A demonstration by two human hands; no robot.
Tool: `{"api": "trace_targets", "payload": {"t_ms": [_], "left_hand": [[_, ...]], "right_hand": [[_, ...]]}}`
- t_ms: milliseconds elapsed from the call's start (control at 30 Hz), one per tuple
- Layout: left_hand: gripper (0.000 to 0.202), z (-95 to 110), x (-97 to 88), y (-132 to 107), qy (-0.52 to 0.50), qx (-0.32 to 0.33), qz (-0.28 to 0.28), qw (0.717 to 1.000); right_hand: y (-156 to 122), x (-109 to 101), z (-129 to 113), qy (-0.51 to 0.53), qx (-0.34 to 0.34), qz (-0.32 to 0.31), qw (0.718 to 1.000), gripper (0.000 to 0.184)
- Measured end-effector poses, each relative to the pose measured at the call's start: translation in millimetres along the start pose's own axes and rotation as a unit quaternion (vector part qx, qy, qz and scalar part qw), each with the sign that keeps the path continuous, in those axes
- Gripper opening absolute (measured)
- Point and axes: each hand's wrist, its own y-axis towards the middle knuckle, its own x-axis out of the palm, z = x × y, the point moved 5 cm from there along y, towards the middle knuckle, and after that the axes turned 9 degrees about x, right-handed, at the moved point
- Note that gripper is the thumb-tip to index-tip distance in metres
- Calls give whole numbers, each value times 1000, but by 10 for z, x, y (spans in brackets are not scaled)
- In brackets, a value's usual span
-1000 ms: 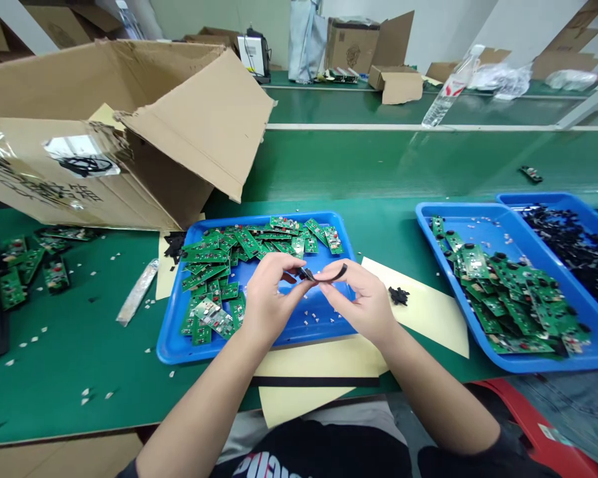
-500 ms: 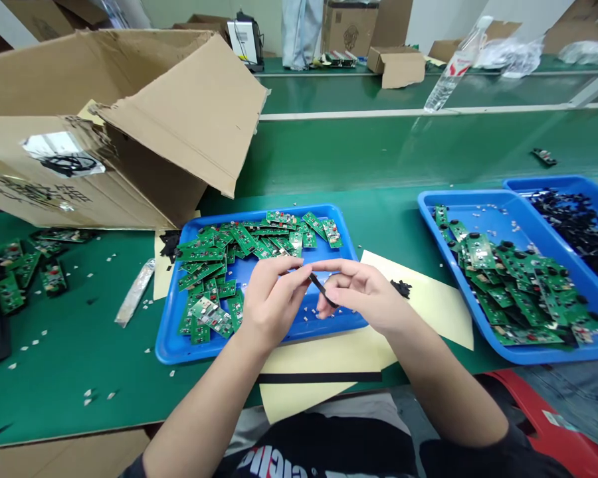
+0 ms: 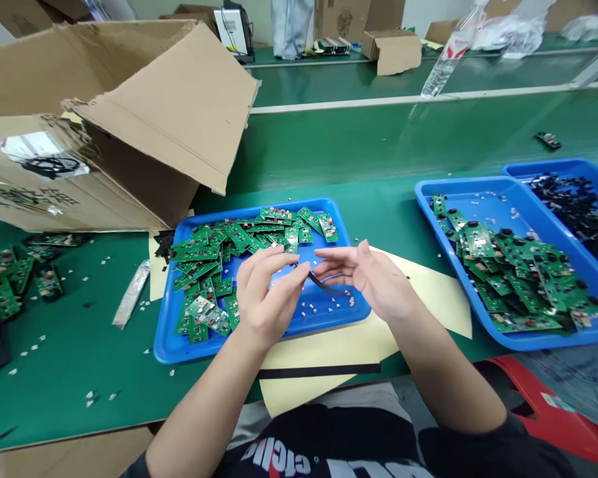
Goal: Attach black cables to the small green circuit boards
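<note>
Between the thumb and fingers of my left hand (image 3: 269, 292) is one end of a thin black strip (image 3: 323, 285), which curves off to the right. My right hand (image 3: 373, 279) is beside the strip's free part, fingers stretched out and thumb raised; whether its fingertips touch the strip I cannot tell. Both hands are above a blue tray (image 3: 163, 332) that holds many green circuit boards (image 3: 209, 315) on its left and back, with small white bits lying on its right side. Yellow backing sheets (image 3: 323, 348) lie in front of the tray, one with a black strip across it.
To the right, a second blue tray (image 3: 423, 199) holds a pile of circuit boards with black round parts. Another tray (image 3: 553, 166) beyond it holds small black pieces. A large cardboard box (image 3: 129, 192) stands at the back left. Loose boards (image 3: 17, 275) lie at far left.
My right hand has opened and moved away to the right, its thumb lifting off the black strip. The left hand keeps its hold, and more of the strip shows. The view has shifted slightly.
</note>
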Motion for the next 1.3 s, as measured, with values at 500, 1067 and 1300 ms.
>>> {"api": "trace_targets", "payload": {"t_ms": [500,1067,1300], "left_hand": [[24,-41,19,-47,-60,-46,-10,997],[28,-60,54,-34,-150,-44,-76,985],[34,-184,110,-77,-342,-252,-96,900]], "right_hand": [[-9,170,-2,-19,9,-31,999,16],[-67,160,-134,-276,-191,58,940,8],[-150,209,-207,-339,-345,77,872,14]]}}
